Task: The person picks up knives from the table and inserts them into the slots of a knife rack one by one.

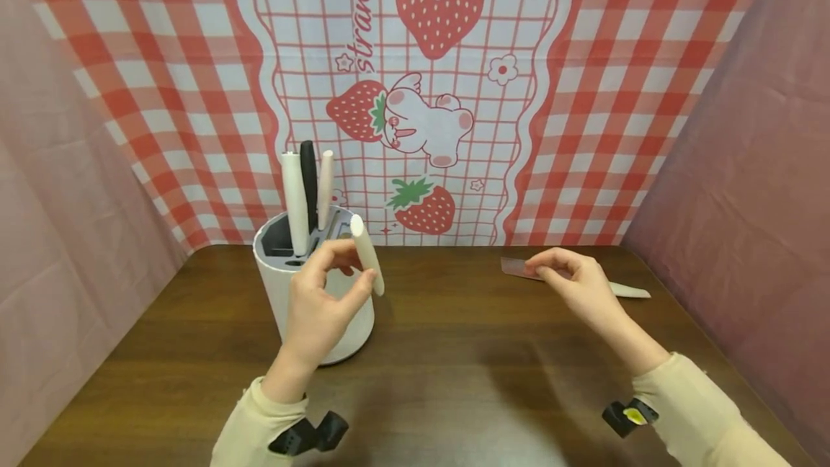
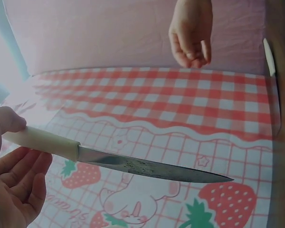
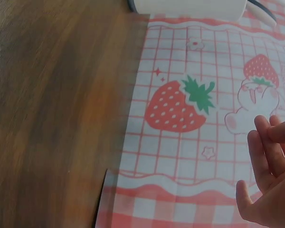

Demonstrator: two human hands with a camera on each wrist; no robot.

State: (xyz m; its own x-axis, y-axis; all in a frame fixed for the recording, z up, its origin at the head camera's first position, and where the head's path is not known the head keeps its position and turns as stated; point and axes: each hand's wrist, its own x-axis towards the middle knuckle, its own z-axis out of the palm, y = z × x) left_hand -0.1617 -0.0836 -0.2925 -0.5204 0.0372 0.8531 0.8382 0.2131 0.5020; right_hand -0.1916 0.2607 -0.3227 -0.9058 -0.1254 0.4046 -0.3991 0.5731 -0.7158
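My left hand (image 1: 318, 308) pinches a knife by its pale handle (image 1: 367, 258), in front of a white knife block's right side. In the left wrist view the pointed steel blade (image 2: 152, 168) stretches out sideways, free of any slot. My right hand (image 1: 577, 283) hovers over a second knife, its fingers loosely bent and holding nothing. That knife lies at the table's back right, with its blade (image 1: 512, 266) toward the left and its white handle (image 1: 630, 291) toward the right; my hand hides its middle in the head view.
The round knife block (image 1: 275, 294) stands at the left, with two white handles (image 1: 295, 200) and a black handle (image 1: 308, 182) upright in it. A strawberry-print checked cloth (image 1: 428, 121) hangs behind the wooden table (image 1: 428, 330). Pink fabric (image 1: 746, 164) hangs at both sides.
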